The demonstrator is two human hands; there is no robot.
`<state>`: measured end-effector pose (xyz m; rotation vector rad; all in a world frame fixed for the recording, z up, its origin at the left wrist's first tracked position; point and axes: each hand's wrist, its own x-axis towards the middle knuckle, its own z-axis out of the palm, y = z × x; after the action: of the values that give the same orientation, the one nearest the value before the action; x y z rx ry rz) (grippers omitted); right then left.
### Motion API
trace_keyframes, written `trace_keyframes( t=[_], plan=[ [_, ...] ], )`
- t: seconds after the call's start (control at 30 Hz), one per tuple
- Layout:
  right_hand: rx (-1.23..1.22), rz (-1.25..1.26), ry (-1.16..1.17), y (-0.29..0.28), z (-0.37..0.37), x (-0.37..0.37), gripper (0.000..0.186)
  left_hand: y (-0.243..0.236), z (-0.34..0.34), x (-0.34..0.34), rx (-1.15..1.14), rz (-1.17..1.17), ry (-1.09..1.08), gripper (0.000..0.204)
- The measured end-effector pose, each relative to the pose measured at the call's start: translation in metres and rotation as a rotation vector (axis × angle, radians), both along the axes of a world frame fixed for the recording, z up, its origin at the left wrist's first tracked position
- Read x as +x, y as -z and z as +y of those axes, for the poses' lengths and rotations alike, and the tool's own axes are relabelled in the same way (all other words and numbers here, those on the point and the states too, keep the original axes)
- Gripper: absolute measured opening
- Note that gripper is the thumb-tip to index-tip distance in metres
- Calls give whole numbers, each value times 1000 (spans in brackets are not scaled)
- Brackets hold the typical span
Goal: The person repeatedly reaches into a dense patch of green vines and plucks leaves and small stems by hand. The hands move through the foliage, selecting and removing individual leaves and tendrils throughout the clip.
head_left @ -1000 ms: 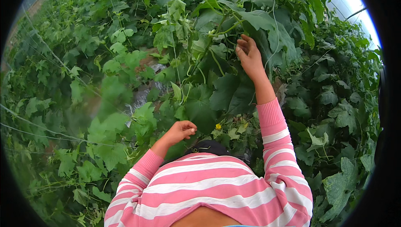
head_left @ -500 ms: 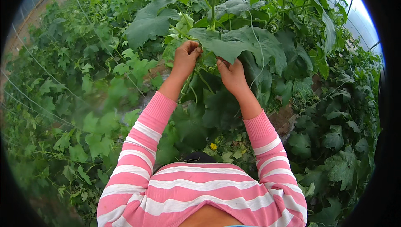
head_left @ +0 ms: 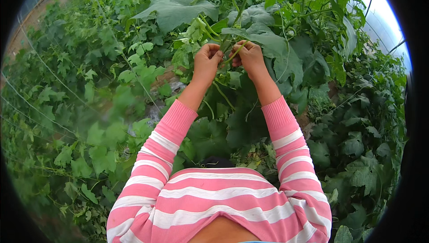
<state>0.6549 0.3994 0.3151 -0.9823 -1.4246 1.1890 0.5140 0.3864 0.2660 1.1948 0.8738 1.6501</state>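
Left hand (head_left: 205, 67) raised from near torso, now beside right hand (head_left: 251, 58), at vine stem (head_left: 236, 53)

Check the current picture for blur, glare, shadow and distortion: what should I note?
Head view: hazy leaves left of centre, while the left hand and right hand look fairly clear; head view: a washed-out pale strip at upper right; head view: shaded leaves below the hands; head view: black, curved fisheye border.

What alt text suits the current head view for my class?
A person's left hand and right hand are close together at a broad-leaved vine, a curved green stem crossing the right one. Pink-and-white striped sleeves extend from below; dense foliage surrounds them.
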Motion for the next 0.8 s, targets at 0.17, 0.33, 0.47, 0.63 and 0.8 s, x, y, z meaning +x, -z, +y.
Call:
trace_keyframes(
  t=[0.17, 0.33, 0.47, 0.63, 0.8],
  plan=[
    [161, 557, -362, -17, -18, 24, 13, -8, -4, -4, -61, 52, 51, 13],
    [250, 413, -462, -31, -29, 39, 14, -16, -9, 2, -56, 72, 148, 16],
    [639, -906, -172, 2, -69, 16, 15, -18, -11, 5, -47, 38, 147, 14],
    [586, -1139, -56, 0, -70, 18, 23, -16, -10, 6, -9, 71, 151, 13],
    [899, -726, 580, -44, -5, 50, 16, -20, -7, 13, 8, 114, 139, 18]
  ],
)
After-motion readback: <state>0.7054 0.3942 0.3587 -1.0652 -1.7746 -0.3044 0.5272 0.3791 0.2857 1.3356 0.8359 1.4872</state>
